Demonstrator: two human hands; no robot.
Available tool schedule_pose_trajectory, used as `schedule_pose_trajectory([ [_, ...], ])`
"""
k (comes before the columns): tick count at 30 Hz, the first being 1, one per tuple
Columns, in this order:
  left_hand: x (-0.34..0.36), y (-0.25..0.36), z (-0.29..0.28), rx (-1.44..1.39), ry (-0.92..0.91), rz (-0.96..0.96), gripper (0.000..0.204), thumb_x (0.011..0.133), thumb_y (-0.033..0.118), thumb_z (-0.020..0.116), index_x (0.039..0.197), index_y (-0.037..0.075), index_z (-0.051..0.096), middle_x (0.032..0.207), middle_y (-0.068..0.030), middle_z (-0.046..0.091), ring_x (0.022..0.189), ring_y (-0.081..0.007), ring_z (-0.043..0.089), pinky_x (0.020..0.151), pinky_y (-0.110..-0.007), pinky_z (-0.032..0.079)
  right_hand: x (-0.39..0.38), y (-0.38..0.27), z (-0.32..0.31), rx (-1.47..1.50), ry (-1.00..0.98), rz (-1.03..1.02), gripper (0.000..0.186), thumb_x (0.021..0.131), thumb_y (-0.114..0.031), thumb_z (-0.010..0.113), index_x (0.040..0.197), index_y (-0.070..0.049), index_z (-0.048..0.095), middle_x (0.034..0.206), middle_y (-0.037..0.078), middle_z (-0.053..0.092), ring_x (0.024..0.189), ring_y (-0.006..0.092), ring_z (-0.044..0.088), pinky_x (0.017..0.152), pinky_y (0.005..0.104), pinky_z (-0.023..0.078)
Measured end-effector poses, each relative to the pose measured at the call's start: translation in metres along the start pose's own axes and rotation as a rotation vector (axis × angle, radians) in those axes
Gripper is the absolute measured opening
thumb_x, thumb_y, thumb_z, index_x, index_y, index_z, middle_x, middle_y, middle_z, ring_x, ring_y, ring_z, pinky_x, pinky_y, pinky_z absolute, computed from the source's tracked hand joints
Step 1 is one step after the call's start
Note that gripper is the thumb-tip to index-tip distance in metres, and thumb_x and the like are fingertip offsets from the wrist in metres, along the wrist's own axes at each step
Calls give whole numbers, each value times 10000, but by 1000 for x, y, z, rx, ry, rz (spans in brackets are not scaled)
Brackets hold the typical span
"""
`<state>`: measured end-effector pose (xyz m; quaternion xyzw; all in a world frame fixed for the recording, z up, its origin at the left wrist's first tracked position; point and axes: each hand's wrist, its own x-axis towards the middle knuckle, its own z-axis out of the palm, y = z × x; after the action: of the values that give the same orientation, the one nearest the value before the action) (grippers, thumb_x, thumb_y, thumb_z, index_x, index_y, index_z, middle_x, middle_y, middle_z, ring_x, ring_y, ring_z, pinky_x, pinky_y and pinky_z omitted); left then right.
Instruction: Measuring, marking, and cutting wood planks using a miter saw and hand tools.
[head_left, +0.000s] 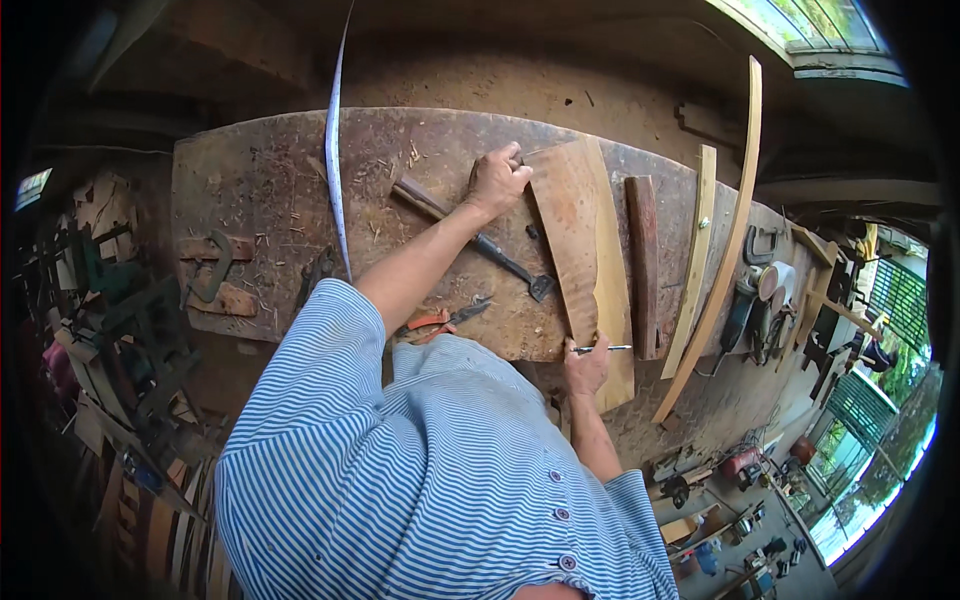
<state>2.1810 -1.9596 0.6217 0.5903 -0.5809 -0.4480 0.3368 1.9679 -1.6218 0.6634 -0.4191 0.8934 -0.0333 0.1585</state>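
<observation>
My left hand (497, 187) is closed at the upper left corner of a pale tapered board (580, 230), on something small and dark that I cannot make out. My right hand (587, 365) grips a pen (619, 347) lying crosswise at the board's lower left edge. Left of the board, a hammer-like tool (505, 260) with a dark flat head lies slanted, below my left hand. Orange-handled pliers or snips (432, 320) rest near the bench's front edge, partly behind my body.
The worn workbench (260, 150) holds C-clamps (222, 268), a bark-edged piece (642, 260), long pale strips (738, 215) and power tools (742, 315). A narrow pale band (335, 180) crosses the left part. Wooden offcuts (105, 400) crowd the left side; clutter fills the floor at lower right.
</observation>
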Motion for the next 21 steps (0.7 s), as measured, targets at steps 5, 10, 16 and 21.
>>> schedule_pose_trajectory([
  [5, 7, -9, 15, -23, -69, -59, 206, 866, 170, 693, 1018, 36, 655, 692, -144, 617, 658, -211, 637, 661, -382, 516, 3, 4, 3, 23, -8, 9, 634, 746, -246, 901, 1266, -23, 616, 1107, 249, 680, 1037, 457, 659, 904, 516, 533],
  [10, 25, -23, -3, -98, -178, 286, 258, 819, 93, 678, 1061, 21, 623, 941, -216, 700, 896, -352, 709, 784, -444, 550, 9, 4, -2, 20, -36, -9, 658, 750, -274, 916, 1246, 29, 608, 1115, 250, 672, 1053, 445, 652, 927, 482, 525],
  [16, 76, -18, -8, 277, -605, 492, 172, 847, 115, 675, 1008, 61, 702, 931, -237, 713, 915, -420, 705, 789, -510, 552, 10, 11, -4, 27, -85, 2, 640, 757, -262, 920, 1225, 37, 601, 1089, 260, 668, 1024, 437, 653, 909, 474, 522],
  [21, 105, 10, 5, 514, -733, 614, 293, 877, 92, 585, 1091, 156, 774, 991, -196, 762, 973, -385, 733, 852, -484, 584, 16, 5, -13, 103, -125, 96, 559, 745, -266, 936, 1124, 10, 631, 991, 181, 683, 890, 334, 674, 815, 432, 537],
])
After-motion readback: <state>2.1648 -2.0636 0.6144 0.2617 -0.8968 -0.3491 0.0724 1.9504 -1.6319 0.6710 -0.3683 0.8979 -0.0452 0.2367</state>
